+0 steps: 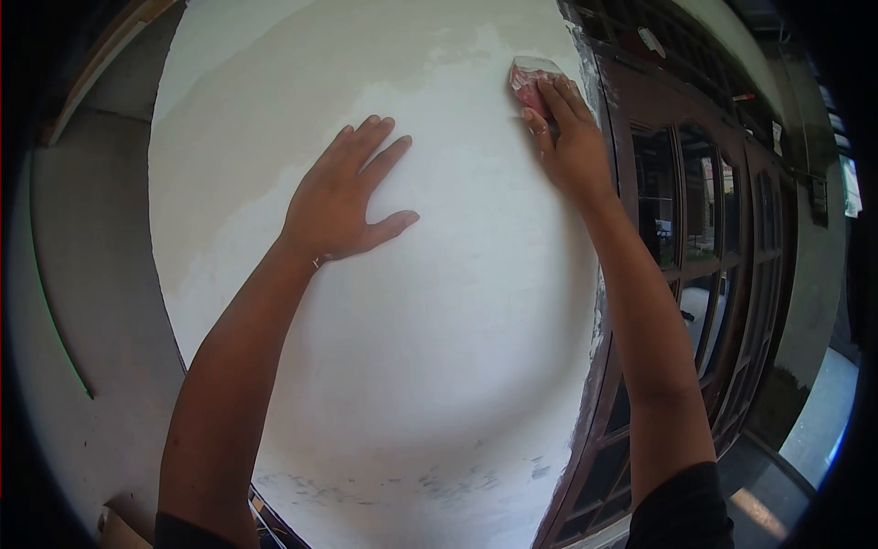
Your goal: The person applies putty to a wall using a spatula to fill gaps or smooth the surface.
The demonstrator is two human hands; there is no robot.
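A wall panel (439, 339) coated in white and pale beige fills the middle of the head view. My left hand (343, 188) rests flat against it, left of centre, fingers spread and holding nothing. White specks mark that wrist. Higher up, near the panel's right edge, my right hand (572, 146) presses a piece of red sandpaper (532, 82), dusted with white, against the surface. Its fingers cover the lower right part of the sandpaper, and white residue shows on the thumb.
Along the panel's right edge stands a dark brown wooden door (672, 261) with glass panes, its frame streaked white. A grey wall (101, 265) lies to the left, with a thin green strip (57, 316) on it. Dark smudges (448, 485) cross the panel's lower part.
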